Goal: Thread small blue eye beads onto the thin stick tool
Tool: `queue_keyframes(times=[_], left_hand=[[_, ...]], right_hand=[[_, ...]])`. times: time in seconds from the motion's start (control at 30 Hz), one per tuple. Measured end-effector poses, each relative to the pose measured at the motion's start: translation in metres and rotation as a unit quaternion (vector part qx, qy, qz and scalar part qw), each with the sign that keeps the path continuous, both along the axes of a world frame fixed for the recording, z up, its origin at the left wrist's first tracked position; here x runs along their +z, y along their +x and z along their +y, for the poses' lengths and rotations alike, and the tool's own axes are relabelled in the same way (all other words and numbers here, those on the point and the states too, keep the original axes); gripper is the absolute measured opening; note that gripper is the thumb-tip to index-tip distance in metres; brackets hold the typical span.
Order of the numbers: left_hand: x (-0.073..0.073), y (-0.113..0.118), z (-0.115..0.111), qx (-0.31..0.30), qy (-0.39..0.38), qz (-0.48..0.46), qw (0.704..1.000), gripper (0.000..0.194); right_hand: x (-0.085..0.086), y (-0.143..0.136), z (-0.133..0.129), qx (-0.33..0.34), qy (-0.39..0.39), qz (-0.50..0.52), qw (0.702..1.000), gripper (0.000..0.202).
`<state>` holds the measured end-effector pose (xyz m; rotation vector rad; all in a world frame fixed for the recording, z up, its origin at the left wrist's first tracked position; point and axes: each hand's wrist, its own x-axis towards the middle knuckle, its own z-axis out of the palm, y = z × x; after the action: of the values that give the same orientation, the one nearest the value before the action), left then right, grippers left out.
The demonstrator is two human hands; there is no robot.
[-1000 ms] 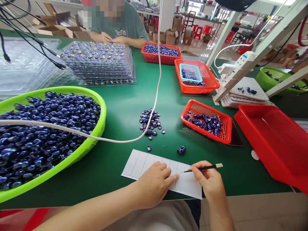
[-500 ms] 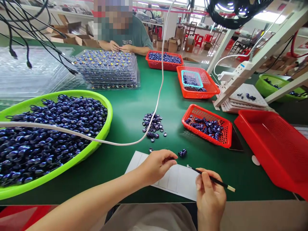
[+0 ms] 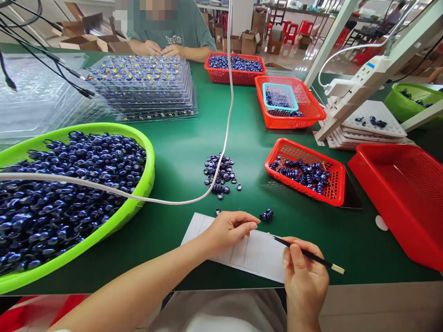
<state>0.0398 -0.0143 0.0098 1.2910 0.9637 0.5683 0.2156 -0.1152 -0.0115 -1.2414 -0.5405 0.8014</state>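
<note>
My left hand [image 3: 232,233] is over a white sheet [image 3: 261,258], its thumb and fingers drawn together; whatever is between them is hidden. In my right hand [image 3: 306,276] a thin black stick with a pale end [image 3: 316,258] is pinched like a pen, its tip pointing left toward the left fingertips. A small dark blue cluster of shiny pieces [image 3: 266,215] lies just beyond the sheet. Farther forward, a loose pile of similar pieces [image 3: 221,173] rests on the green table [image 3: 180,161].
A green basket [image 3: 149,161] full of dark pieces stands left. On the right are a red basket [image 3: 341,186] and a red bin [image 3: 387,216]. A white cable [image 3: 166,202] crosses ahead. Stacked clear trays [image 3: 145,87] and a person [image 3: 187,27] are at the back.
The view has shifted slightly, moving the surroundings in the frame. Both hands stay near the white sheet, and my right hand still holds the stick.
</note>
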Motion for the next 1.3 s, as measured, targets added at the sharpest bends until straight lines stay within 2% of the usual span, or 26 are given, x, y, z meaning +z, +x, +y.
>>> queue_keyframes(times=[0.2,0.4,0.7,0.9,1.07,1.17,1.3], left_hand=[[-0.001,-0.007,0.005,-0.042,-0.036,-0.006,0.998,0.035],[-0.004,-0.005,0.000,-0.043,-0.054,-0.010,0.998,0.037],[-0.008,0.001,-0.009,-0.024,-0.036,-0.017,0.999,0.026],[-0.008,0.002,-0.008,-0.006,-0.015,-0.021,1.000,0.035],[-0.007,0.002,-0.008,-0.012,0.008,-0.016,1.000,0.031],[-0.006,0.001,-0.010,-0.015,0.028,-0.003,0.999,0.028],[-0.004,0.001,-0.012,-0.021,0.074,0.028,0.997,0.026]], right_hand=[[-0.004,0.001,-0.002,0.000,0.002,0.011,1.000,0.019],[-0.005,0.001,-0.001,0.007,0.013,0.006,1.000,0.018],[-0.002,-0.003,-0.002,-0.007,0.004,-0.024,1.000,0.017],[-0.003,-0.004,-0.005,-0.005,0.000,-0.037,0.999,0.017],[-0.007,-0.003,-0.005,-0.001,-0.006,-0.045,0.999,0.016],[-0.002,-0.001,-0.005,0.006,0.005,-0.032,0.999,0.013],[0.016,-0.005,-0.006,0.047,0.063,-0.014,0.997,0.009]])
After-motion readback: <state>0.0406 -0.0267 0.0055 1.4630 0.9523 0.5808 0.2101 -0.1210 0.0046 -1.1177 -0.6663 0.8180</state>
